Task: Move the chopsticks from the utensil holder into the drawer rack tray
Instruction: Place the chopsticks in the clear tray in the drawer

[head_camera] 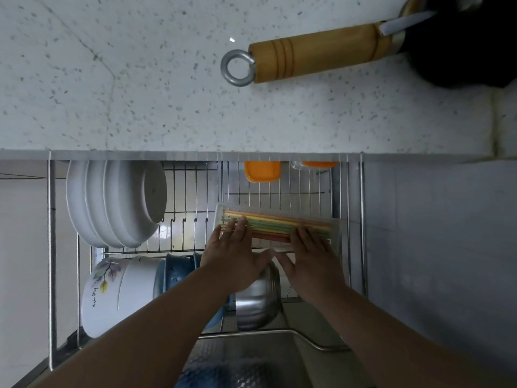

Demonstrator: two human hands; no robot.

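Note:
A bundle of coloured chopsticks (274, 223), yellow, green and orange, lies lengthwise in a clear plastic tray (337, 226) on the wire drawer rack (347, 191). My left hand (232, 256) rests flat on the left end of the bundle, fingers spread. At the right end my right hand (310, 259) presses down with its fingers on the sticks. Neither hand is wrapped around anything. No utensil holder shows in this view.
White bowls (117, 203) stand on edge at the rack's left. A flowered bowl (103, 292), blue bowls (179, 270) and a steel bowl (260, 303) sit below my hands. Orange lids (263, 170) lie at the back. A wooden-handled pan (316, 53) rests on the speckled counter (140, 79).

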